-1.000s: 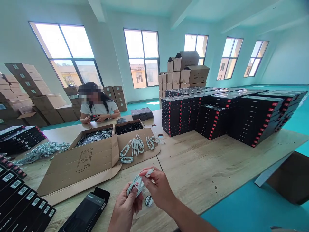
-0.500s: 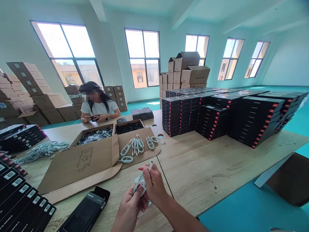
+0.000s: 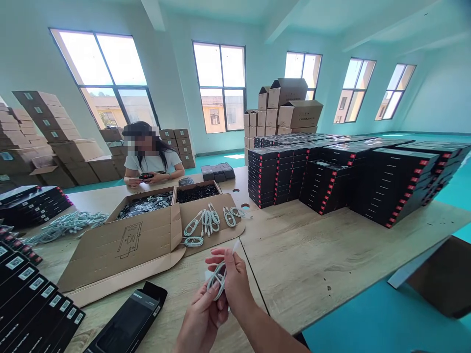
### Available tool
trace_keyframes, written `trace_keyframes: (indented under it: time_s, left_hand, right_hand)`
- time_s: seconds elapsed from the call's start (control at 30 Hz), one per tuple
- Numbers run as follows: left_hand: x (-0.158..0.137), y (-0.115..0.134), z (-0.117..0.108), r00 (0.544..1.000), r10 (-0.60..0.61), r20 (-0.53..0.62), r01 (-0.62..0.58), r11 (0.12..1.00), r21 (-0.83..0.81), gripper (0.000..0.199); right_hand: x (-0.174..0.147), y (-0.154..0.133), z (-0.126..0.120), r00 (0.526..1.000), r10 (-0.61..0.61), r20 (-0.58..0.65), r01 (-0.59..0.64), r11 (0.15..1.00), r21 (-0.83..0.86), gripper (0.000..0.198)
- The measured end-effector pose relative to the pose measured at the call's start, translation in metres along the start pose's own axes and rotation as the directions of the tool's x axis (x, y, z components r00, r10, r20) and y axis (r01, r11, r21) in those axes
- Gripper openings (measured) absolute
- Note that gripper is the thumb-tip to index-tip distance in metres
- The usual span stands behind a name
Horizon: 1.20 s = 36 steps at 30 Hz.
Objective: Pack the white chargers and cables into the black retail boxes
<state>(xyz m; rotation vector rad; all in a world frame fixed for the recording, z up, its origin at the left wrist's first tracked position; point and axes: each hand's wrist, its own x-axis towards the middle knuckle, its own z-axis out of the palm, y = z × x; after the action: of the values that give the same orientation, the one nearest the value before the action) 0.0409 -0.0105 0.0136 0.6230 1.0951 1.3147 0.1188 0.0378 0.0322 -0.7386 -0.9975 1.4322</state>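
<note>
Just over the wooden table (image 3: 305,255), fingertips are busy: the left hand (image 3: 202,314) has its thumb pressed onto a white cable (image 3: 216,283), fingers curled beneath. And the right hand (image 3: 236,284) pinches near the cable's end, its other fingers reaching loosely leftward. That end points away from the wearer, leaning slightly right, and the bundle's long axis slants the same way! Slim, pale and glossy, it's wound in overlapping oval loops, partly hidden by the hands. Near the left hand lies a black box (image 3: 128,316), flap up. Farther out, more coiled cables (image 3: 209,220) rest on a cardboard flap (image 3: 226,235), and across the table sits a co-worker (image 3: 152,162), both hands on something dark.
</note>
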Motion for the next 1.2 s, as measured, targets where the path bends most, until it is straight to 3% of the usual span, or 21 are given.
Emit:
trace_keyframes:
  time_s: [0.07,0.13,0.2,0.3,0.43,0.5,0.57,0.7,0.8,0.87,0.97,1.03,1.1,1.2]
  left_hand:
    - [-0.002,-0.004,0.002,1.000,0.002,0.008,-0.002,1.000,0.001,0.058]
    - [-0.003,-0.005,-0.001,1.000,0.014,0.015,-0.015,0.993,0.119,0.058]
    - [-0.002,-0.001,-0.012,0.999,0.037,0.014,-0.040,0.939,0.342,0.063]
    - [0.003,0.015,-0.040,0.992,0.118,-0.033,-0.074,0.788,0.611,0.066]
    - [0.011,0.029,-0.067,0.973,0.192,-0.125,-0.016,0.604,0.797,0.050]
    - [0.015,0.025,-0.068,0.970,0.203,-0.137,0.007,0.539,0.843,0.039]
    - [0.019,0.018,-0.061,0.965,0.229,-0.129,-0.011,0.527,0.850,0.030]
    - [0.025,0.005,-0.045,0.951,0.270,-0.148,-0.075,0.669,0.739,0.024]
    - [0.025,-0.005,-0.034,0.948,0.242,-0.205,-0.100,0.841,0.532,0.021]
    - [0.023,-0.011,-0.029,0.949,0.227,-0.217,-0.135,0.920,0.369,0.033]
    - [0.021,-0.018,-0.028,0.962,0.194,-0.193,-0.177,0.979,0.101,0.052]
    - [0.020,-0.020,-0.033,0.967,0.173,-0.186,-0.182,0.983,-0.035,0.052]
    - [0.020,-0.020,-0.041,0.966,0.167,-0.199,-0.189,0.977,-0.097,0.047]
    - [0.019,-0.020,-0.051,0.969,0.164,-0.183,-0.191,0.972,-0.139,0.044]
  right_hand:
    - [0.003,0.003,0.004,0.983,0.185,-0.005,-0.181,0.965,0.191,0.065]
    - [0.008,0.003,0.005,0.970,0.241,0.043,-0.244,0.936,0.254,0.061]
    - [0.015,0.000,0.000,0.974,0.216,0.068,-0.226,0.933,0.279,0.058]
    - [0.028,-0.007,-0.014,0.986,0.156,0.053,-0.164,0.933,0.321,0.059]
    - [0.044,-0.009,-0.034,0.987,0.161,-0.007,-0.152,0.942,0.299,0.057]
    - [0.048,-0.004,-0.039,0.985,0.162,-0.052,-0.139,0.943,0.302,0.055]
    - [0.048,0.005,-0.040,0.980,0.164,-0.111,-0.123,0.943,0.309,0.052]
    - [0.036,0.024,-0.037,0.976,0.099,-0.193,-0.052,0.970,0.237,0.057]
    - [0.025,0.035,-0.030,0.983,-0.075,-0.170,0.073,0.997,-0.017,0.055]
    - [0.020,0.042,-0.026,0.971,-0.212,-0.108,0.186,0.959,-0.213,0.050]
    - [0.015,0.053,-0.023,0.937,-0.348,0.039,0.328,0.832,-0.448,0.042]
    - [0.013,0.062,-0.025,0.932,-0.336,0.134,0.351,0.749,-0.561,0.041]
    - [0.012,0.070,-0.031,0.942,-0.239,0.234,0.333,0.729,-0.598,0.049]
    - [0.014,0.072,-0.045,0.921,-0.019,0.389,0.204,0.873,-0.442,0.067]
